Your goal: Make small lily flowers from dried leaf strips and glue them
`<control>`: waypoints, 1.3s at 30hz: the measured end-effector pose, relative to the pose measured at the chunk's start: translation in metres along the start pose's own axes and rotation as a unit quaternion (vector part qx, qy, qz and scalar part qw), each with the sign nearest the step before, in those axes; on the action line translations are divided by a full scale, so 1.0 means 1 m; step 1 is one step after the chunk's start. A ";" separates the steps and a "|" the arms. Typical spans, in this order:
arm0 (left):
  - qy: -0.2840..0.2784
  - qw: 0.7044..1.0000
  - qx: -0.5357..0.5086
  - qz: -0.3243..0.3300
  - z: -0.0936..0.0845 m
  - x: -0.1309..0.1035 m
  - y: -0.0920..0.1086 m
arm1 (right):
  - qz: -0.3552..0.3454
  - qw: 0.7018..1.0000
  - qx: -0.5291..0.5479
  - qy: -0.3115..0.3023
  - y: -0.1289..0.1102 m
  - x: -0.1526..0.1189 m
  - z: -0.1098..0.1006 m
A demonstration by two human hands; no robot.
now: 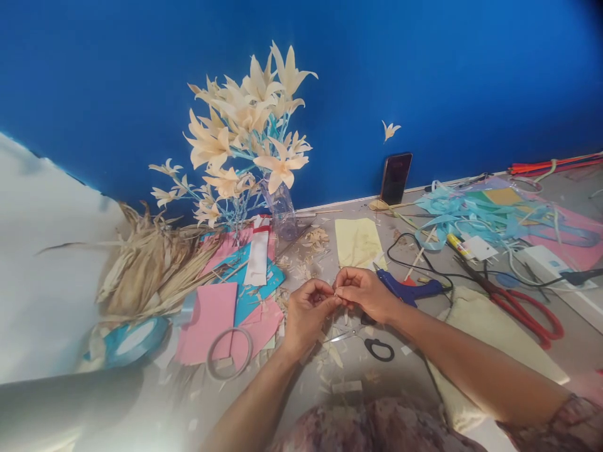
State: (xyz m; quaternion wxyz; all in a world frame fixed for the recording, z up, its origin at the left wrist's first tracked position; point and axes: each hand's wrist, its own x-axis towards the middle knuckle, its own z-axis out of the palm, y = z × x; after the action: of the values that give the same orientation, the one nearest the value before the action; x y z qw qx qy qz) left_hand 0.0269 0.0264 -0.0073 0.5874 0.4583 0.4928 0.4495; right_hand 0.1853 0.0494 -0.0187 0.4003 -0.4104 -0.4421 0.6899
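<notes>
My left hand (308, 314) and my right hand (362, 292) meet at the fingertips over the middle of the table. Both are closed in a pinch around a tiny pale piece, too small and too covered by the fingers to name. Just below them lie scissors (378, 349) with black handles, partly hidden by my right hand. A blue glue gun (409, 290) rests right beside my right wrist. Cream scraps of dried husk (335, 355) are scattered under and around both hands.
Husk flowers (254, 113) stand in a clear bottle (281, 216) by the blue wall. Dried husks (141, 263), pink paper (214, 314) and a tape roll (229, 353) lie left. Red-handled shears (522, 307), cables, blue ribbon (485, 216) and a leaning phone (396, 179) are right.
</notes>
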 end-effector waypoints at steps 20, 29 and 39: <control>-0.011 0.998 -0.065 -0.009 0.006 -0.007 0.001 | -0.155 0.961 -0.227 0.018 -0.002 -0.010 0.005; -0.052 0.967 -0.216 -0.122 0.005 0.000 -0.003 | -0.260 0.920 -0.284 0.075 0.002 -0.009 0.004; -0.017 0.993 -0.098 -0.070 0.003 -0.001 0.002 | -0.156 0.960 -0.226 0.048 0.001 -0.007 0.001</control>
State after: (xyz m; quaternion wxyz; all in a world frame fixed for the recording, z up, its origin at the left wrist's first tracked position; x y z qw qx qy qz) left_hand 0.0295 0.0250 -0.0053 0.6676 0.3705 0.4674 0.4457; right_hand 0.1862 0.0429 -0.0176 0.4200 -0.4486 -0.6254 0.4809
